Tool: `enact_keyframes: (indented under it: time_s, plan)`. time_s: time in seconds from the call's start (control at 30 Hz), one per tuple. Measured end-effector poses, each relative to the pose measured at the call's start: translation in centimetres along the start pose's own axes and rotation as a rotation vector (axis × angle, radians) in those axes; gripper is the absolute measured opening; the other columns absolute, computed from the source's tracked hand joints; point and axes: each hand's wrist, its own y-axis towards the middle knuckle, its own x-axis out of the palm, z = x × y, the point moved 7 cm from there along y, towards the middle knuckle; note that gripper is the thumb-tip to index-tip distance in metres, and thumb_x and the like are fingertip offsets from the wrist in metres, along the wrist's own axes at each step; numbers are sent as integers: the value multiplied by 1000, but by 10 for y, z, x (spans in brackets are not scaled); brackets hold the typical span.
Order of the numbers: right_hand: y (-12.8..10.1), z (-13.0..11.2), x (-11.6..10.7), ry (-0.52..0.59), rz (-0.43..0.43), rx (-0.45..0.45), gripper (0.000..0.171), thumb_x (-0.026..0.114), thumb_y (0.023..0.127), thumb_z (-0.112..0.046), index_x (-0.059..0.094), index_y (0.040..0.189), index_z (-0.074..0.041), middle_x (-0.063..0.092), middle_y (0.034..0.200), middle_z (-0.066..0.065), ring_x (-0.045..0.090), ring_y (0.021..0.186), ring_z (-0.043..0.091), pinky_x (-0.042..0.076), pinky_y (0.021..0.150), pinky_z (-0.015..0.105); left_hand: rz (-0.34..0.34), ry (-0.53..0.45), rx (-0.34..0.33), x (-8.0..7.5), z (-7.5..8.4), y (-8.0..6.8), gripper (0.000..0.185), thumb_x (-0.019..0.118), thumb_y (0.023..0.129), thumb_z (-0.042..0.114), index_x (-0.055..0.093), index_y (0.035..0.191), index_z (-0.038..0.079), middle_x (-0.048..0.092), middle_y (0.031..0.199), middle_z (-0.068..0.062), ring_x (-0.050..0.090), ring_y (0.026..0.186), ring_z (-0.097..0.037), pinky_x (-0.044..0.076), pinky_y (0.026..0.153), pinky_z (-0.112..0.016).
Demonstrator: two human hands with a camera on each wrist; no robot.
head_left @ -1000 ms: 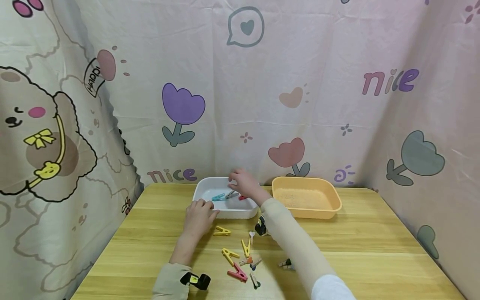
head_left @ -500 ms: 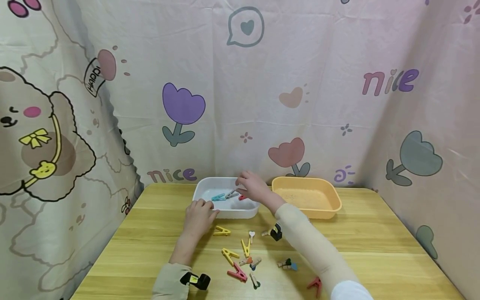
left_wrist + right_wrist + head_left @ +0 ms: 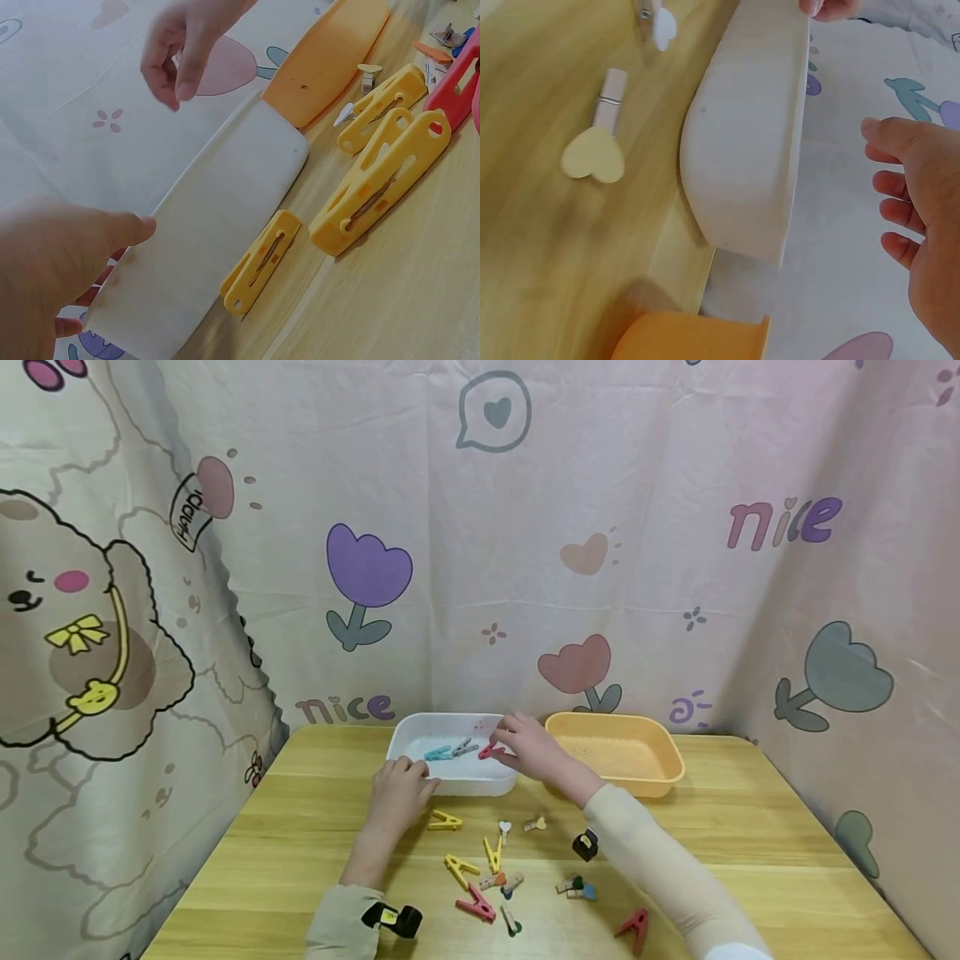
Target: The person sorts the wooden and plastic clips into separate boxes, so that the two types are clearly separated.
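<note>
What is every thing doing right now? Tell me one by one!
white tray: upright on the table, three pegs inside.
orange tray: upright, no pegs showing inside.
left hand: holds the white tray's near rim.
right hand: empty, fingers loose, above the white tray's right edge.
red peg: lying in the white tray.
yellow pegs: lying loose on the table.

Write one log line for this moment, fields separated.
left hand: holds white tray rim | right hand: empty above tray | tray: three clips | table: scattered clips
</note>
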Motion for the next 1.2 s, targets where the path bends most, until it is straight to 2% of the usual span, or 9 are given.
enact_keyframes:
  time_s: [0.27, 0.5, 0.73, 0.9, 1.03, 1.2]
  plan:
    - [-19, -10, -6, -37, -5, -28, 16, 73, 87, -27, 71, 100, -18, 61, 99, 0, 53, 89, 17, 44, 75, 32, -11, 3, -4, -2, -1, 0, 25, 71, 87, 38, 66, 91, 13, 62, 91, -8, 56, 89, -29, 48, 83, -46]
    - [-33, -25, -6, -44, -13, -77, 18, 74, 86, -28, 69, 100, -18, 62, 100, -1, 55, 93, 17, 47, 81, 33, -9, 9, 4, -2, -1, -1, 26, 71, 87, 38, 67, 91, 13, 63, 91, -8, 56, 88, -28, 49, 83, -46]
    - [-48, -45, -4, -44, -22, -136, 19, 78, 82, -24, 70, 97, -17, 61, 99, -2, 56, 93, 17, 47, 79, 32, -7, 5, 8, -2, -1, -3, 25, 71, 88, 38, 67, 91, 14, 62, 91, -7, 55, 88, -27, 48, 83, -46]
    - [-57, -57, 3, -37, -82, -152, 21, 78, 82, -25, 70, 100, -16, 61, 101, -2, 55, 92, 16, 46, 77, 31, 2, 3, 14, -2, -2, -4, 24, 71, 87, 38, 67, 90, 15, 62, 90, -6, 55, 87, -27, 48, 83, -46]
    - [-63, -65, 11, -42, -152, -165, 22, 75, 85, -29, 69, 102, -17, 61, 103, -3, 54, 94, 15, 45, 79, 30, -7, 4, 10, -2, -2, -4, 24, 71, 87, 38, 67, 91, 14, 62, 90, -6, 55, 88, -27, 48, 83, -47]
    - [-70, -72, 19, -54, -214, -198, 19, 73, 86, -31, 67, 100, -20, 59, 102, -5, 50, 91, 11, 41, 75, 26, -19, 12, 5, -2, -2, -3, 25, 70, 88, 40, 67, 91, 15, 62, 91, -7, 56, 89, -27, 49, 84, -46]
